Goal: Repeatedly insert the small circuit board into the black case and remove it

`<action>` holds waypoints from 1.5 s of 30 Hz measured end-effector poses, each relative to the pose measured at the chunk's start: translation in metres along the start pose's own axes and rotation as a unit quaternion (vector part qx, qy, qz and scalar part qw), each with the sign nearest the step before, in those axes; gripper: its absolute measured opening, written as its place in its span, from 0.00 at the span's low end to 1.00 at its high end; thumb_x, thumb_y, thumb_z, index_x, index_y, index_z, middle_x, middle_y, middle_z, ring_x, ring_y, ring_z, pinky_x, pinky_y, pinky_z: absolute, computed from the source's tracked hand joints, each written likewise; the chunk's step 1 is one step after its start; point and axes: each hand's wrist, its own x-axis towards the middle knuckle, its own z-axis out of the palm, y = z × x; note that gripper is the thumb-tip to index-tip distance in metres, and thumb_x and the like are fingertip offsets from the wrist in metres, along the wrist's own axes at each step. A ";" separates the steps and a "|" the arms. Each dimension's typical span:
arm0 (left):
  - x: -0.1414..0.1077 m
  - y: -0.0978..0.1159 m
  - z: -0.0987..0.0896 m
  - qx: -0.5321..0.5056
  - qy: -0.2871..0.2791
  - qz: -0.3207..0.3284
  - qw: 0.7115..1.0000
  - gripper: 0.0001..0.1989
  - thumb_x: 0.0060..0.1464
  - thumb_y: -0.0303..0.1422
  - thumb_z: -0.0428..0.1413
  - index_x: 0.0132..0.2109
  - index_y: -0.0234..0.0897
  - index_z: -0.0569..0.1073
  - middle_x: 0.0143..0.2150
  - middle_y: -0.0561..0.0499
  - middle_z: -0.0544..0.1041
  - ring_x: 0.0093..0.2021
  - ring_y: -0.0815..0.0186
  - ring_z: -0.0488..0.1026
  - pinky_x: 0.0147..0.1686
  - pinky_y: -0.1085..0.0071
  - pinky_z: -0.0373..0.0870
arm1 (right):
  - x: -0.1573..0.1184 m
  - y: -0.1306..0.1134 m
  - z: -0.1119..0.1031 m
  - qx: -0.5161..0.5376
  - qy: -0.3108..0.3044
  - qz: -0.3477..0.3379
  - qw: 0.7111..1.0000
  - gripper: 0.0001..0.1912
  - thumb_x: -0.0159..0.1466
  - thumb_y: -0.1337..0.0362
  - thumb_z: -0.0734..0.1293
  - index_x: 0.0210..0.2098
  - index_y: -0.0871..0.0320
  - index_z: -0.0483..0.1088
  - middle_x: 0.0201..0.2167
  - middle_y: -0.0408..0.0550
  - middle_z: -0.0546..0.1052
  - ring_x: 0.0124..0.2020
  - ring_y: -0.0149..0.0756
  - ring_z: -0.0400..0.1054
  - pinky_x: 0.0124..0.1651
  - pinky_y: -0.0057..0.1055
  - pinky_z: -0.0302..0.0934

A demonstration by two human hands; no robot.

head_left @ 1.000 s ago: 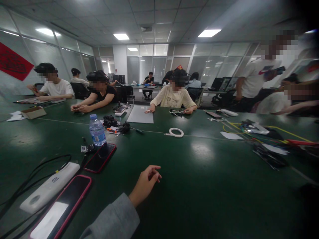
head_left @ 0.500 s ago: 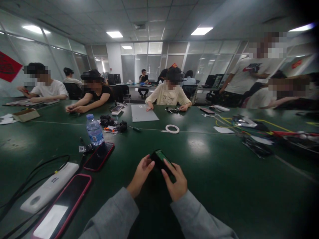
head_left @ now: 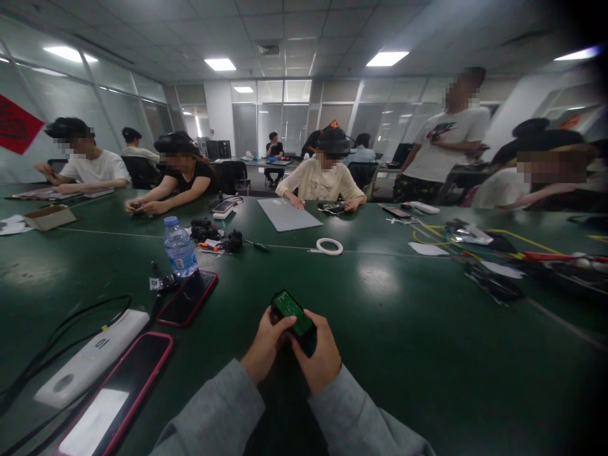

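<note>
Between my two hands, a green circuit board (head_left: 289,306) in a black housing is held above the table, its component side facing up towards me. My left hand (head_left: 263,342) is closed on the left side, with the thumb lying across the board's lower face. On the right, my right hand (head_left: 322,356) wraps the near right end, thumb and fingers bent round it. The underside of the housing and several fingertips are hidden.
Left of my hands lie a red-edged phone (head_left: 189,297), a pink-edged phone (head_left: 128,373), a white power bank (head_left: 95,354) with black cables and a water bottle (head_left: 179,248). Ahead are a white ring (head_left: 329,246) and a grey panel (head_left: 289,215) under a person's hand.
The circuit board has turned from a steep tilt to face me more fully. My right hand has shifted left and down. Across the table, the grey panel has swung right; the standing person has moved left.
</note>
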 end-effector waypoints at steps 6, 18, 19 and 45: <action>0.005 -0.004 -0.005 0.036 0.018 0.045 0.998 0.30 0.41 0.29 0.63 0.52 0.37 0.64 0.51 0.42 0.71 0.51 0.59 0.69 0.53 0.61 0.62 | 0.002 0.003 0.002 0.078 -0.008 0.036 0.996 0.25 0.58 0.60 0.66 0.53 0.58 0.56 0.47 0.54 0.64 0.49 0.43 0.60 0.51 0.44 0.59; 0.003 0.008 -0.001 0.041 -0.077 0.057 0.995 0.45 0.41 0.26 0.62 0.63 0.42 0.48 0.53 0.40 0.69 0.53 0.56 0.67 0.54 0.55 0.59 | -0.002 0.027 0.011 0.271 -0.034 0.188 0.943 0.22 0.60 0.50 0.62 0.46 0.58 0.60 0.39 0.52 0.71 0.41 0.39 0.68 0.42 0.36 0.67; 0.001 0.011 0.000 0.042 -0.086 0.059 0.994 0.45 0.42 0.26 0.62 0.63 0.43 0.47 0.54 0.40 0.69 0.53 0.56 0.67 0.54 0.55 0.59 | -0.001 0.026 0.010 0.274 -0.039 0.190 0.942 0.21 0.60 0.50 0.62 0.46 0.58 0.60 0.39 0.52 0.71 0.40 0.39 0.68 0.42 0.36 0.67; 0.004 -0.005 0.004 -0.024 -0.061 -0.002 0.998 0.40 0.44 0.27 0.61 0.62 0.42 0.52 0.55 0.42 0.67 0.55 0.56 0.65 0.56 0.59 0.56 | 0.009 0.015 -0.002 0.200 0.022 0.175 0.964 0.21 0.59 0.57 0.64 0.49 0.58 0.58 0.44 0.53 0.69 0.46 0.41 0.66 0.47 0.39 0.63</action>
